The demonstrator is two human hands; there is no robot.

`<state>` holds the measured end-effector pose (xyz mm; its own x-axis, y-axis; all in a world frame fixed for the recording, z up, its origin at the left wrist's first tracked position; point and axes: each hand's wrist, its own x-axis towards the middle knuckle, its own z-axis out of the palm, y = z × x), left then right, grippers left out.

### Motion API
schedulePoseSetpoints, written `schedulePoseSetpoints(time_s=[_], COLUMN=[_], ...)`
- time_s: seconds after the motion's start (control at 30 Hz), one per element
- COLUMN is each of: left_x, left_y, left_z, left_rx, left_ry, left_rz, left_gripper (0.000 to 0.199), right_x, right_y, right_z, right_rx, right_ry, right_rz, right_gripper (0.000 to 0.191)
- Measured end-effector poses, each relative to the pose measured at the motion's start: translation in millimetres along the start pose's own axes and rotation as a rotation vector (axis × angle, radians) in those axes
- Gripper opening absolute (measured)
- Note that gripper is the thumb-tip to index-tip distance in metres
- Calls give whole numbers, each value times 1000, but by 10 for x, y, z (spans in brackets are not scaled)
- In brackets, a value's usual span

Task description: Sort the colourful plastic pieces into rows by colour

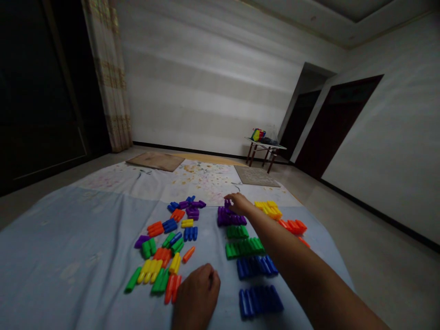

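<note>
My right hand (237,203) reaches to the far purple group, its fingers closed on a purple piece (227,203) just above the purple row (231,217). Below that row lie green rows (244,247) and blue rows (261,300). Yellow pieces (268,209) and orange pieces (294,226) lie right of my forearm, which partly hides them. My left hand (201,293) rests on the cloth near the bottom, its fingers curled; what they hold, if anything, is hidden. Left of it are mixed pieces, among them yellow ones (150,271) and an orange pair (172,288).
A pale blue and floral cloth (103,229) covers the surface. A brown mat (156,161) lies far left and a grey-brown board (256,176) far right. Behind stands a small table (264,144) with a colourful bag (257,134) on it.
</note>
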<state>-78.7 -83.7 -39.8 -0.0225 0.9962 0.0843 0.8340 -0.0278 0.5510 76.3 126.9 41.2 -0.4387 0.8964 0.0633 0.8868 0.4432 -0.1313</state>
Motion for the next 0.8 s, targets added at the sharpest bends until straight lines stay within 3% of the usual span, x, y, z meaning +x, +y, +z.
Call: schedulePoseSetpoints(time_s=[0.3,0.47,0.63,0.8], left_x=[5,-4,-6,-18], left_y=[4,22,33,17], left_z=[-1,-8,-17,-11], left_rx=[-6,-11,-6,-5], left_ry=[-17,-2,3,6], left_rz=[-12,-12,-8,-5], left_gripper=[26,26,26,26], right_x=[153,132,108,137], right_y=[34,7,-335,-785], right_z=[198,169,192,425], right_rx=[-13,29,117,186], right_ry=[-124,-91,12,9], right_rz=[120,109,-42,-146], right_gripper=[48,45,43,41])
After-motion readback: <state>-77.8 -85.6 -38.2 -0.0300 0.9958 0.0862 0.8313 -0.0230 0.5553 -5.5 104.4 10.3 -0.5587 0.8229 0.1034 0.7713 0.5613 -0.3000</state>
